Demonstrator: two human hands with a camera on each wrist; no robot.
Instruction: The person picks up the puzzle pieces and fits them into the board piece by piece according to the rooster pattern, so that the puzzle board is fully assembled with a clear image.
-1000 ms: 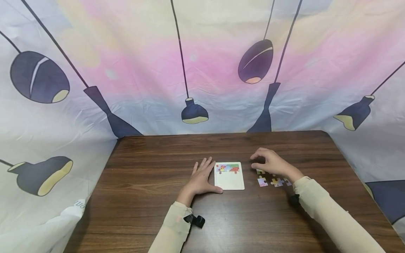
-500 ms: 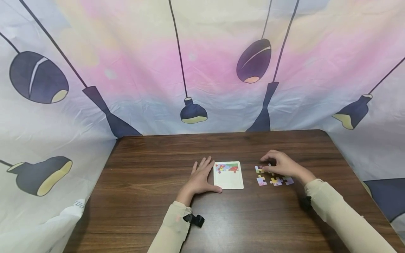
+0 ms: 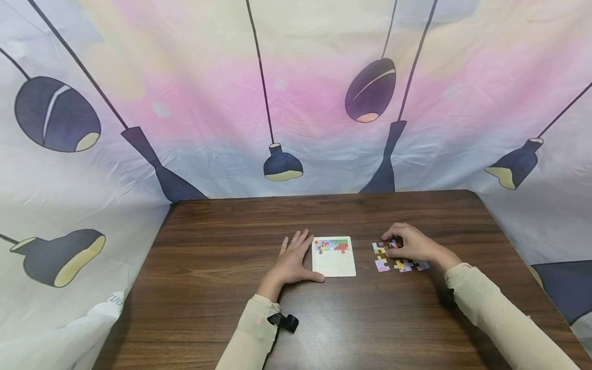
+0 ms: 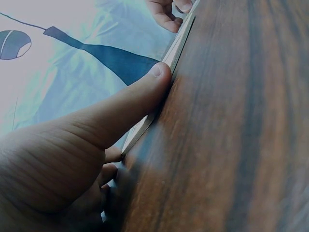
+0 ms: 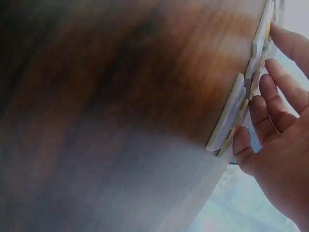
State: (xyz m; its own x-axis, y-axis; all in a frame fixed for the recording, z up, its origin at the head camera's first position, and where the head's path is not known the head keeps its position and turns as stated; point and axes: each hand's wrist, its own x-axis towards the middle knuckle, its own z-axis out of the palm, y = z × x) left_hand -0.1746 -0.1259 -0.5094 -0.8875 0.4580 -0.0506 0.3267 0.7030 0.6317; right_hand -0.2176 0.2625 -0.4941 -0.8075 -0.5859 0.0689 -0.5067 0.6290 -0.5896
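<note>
tray [image 3: 334, 264] on table [image 3: 222, 246] | left hand [image 3: 291, 263] at tray's left edge | puzzle pieces [image 3: 382, 265] right, by right hand [image 3: 412, 243]

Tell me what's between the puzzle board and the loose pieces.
Just a strip of bare tabletop separates the puzzle board from the loose pieces; the head view shows it.

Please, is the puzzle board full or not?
Not full: coloured pieces line the far edge; the rest of the puzzle board is bare.
</note>
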